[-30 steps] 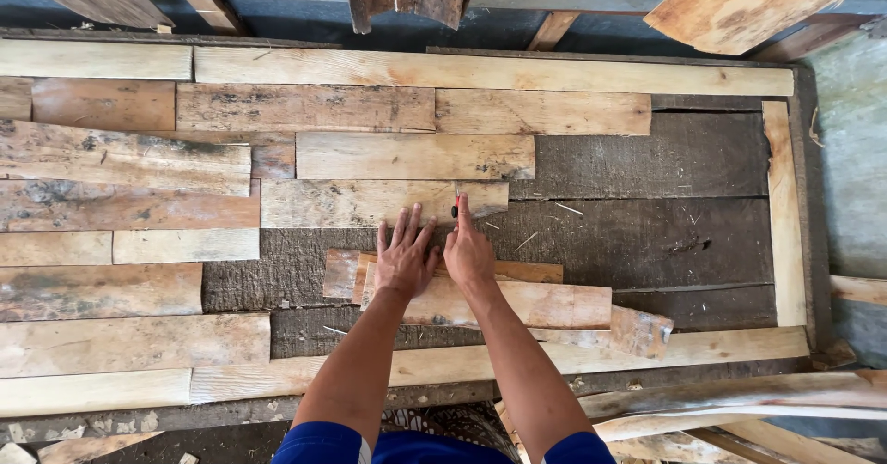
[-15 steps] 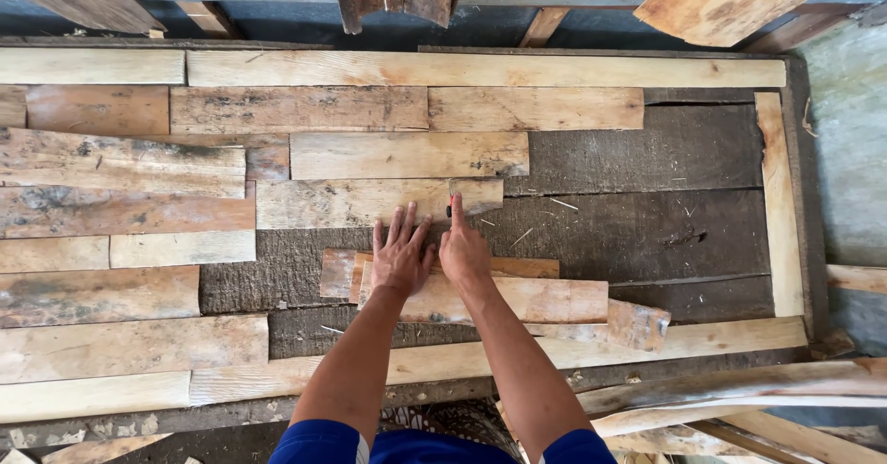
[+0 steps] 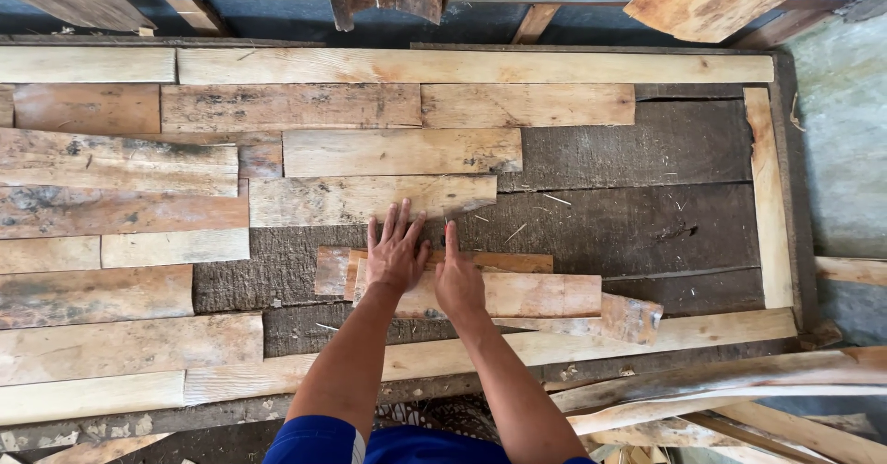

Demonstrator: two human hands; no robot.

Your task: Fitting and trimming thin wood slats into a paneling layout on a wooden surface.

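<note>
We look down on a dark wooden panel [image 3: 647, 150] framed by pale strips, its left part covered with boards [image 3: 120, 214]. Near its bottom edge, about the middle, lies a small stack of reddish planks [image 3: 527, 293]. Our left hand [image 3: 395, 253] rests flat on the stack, fingers spread; our right hand [image 3: 458, 279] presses beside it, flat, gripping nothing.

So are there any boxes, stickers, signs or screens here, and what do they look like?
None in view: no package, label, sign or screen.
Only bare wooden boards lie in pale and brown rows on a dark panel.
The left hand and right hand press flat on a loose reddish plank.
</note>
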